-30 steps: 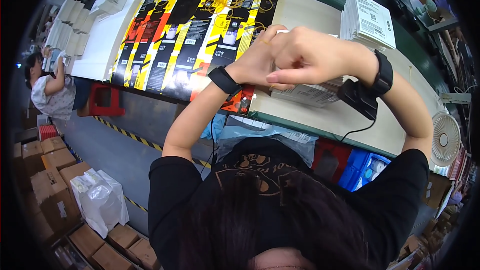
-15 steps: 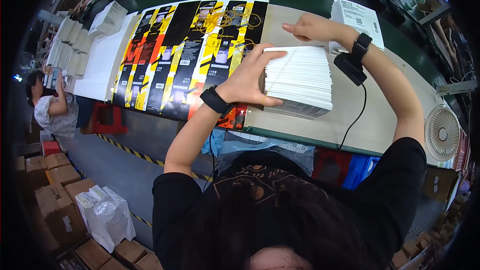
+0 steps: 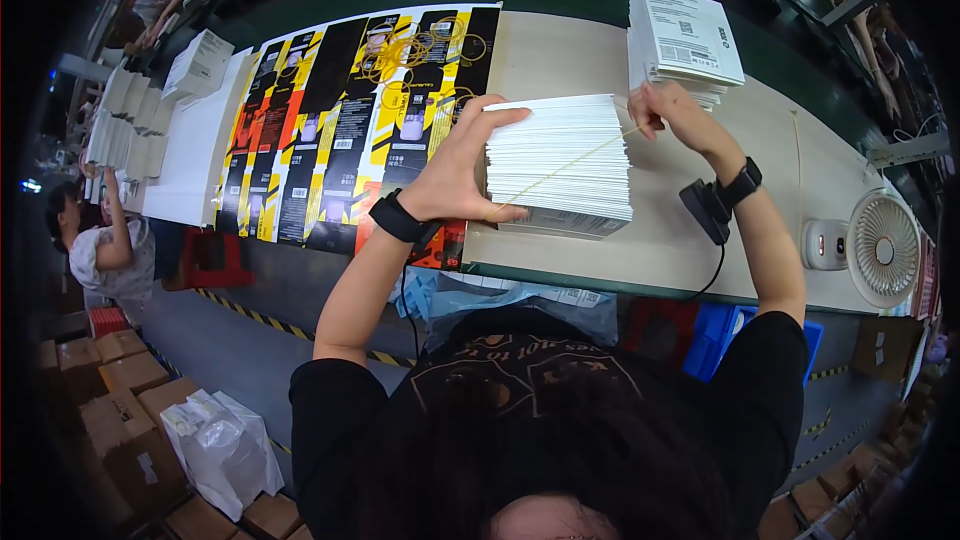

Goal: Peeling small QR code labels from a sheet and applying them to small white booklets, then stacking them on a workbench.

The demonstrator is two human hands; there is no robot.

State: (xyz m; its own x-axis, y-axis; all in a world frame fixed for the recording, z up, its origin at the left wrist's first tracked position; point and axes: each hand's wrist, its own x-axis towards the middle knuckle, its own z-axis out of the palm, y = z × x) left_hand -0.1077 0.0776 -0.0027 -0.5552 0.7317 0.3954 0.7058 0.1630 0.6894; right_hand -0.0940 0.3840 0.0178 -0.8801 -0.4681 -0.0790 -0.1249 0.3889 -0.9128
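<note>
A thick stack of white booklets (image 3: 555, 140) stands on the bench in front of me, its many page edges facing up. My left hand (image 3: 455, 162) grips the stack's left side, thumb on the near side and fingers over the far corner. A thin yellow rubber band (image 3: 566, 171) runs slantwise across the stack from near my left thumb. Its other end is in the closed fingers of my right hand (image 3: 672, 112), just past the stack's upper right corner. The band is drawn taut.
Left of the stack lie printed black, yellow and red sheets (image 3: 345, 130) with a heap of loose rubber bands (image 3: 395, 55). Another booklet stack (image 3: 690, 35) stands at the back right. A white fan (image 3: 885, 255) is at the right end. A co-worker (image 3: 110, 230) is far left.
My right hand has come down and toward me to the stack's right side, stretching the rubber band across it. My left hand stays on the stack; the view has shifted slightly.
</note>
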